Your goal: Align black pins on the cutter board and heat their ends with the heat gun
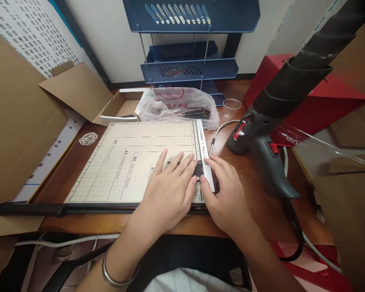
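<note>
A cream paper cutter [103,162] with a printed grid lies on the desk. My left hand [172,186] rests flat over its right part, fingers stretched out and slightly spread. Beneath those fingers is a row of thin black strips [198,168], lying side by side; most of their length is hidden. My right hand [226,186] lies at the cutter's white edge strip [204,142], fingers extended across it and thumb beside the strips' right ends. The cutter's black handle [33,209] points left along the front edge.
A plastic bag [158,107] holding more black strips sits behind the cutter, beside an open cardboard box [126,105] and a clear cup [231,106]. On the right stands a heat gun [261,142] with a cable. White rubber bands [88,138] lie left; a blue rack [188,69] stands behind.
</note>
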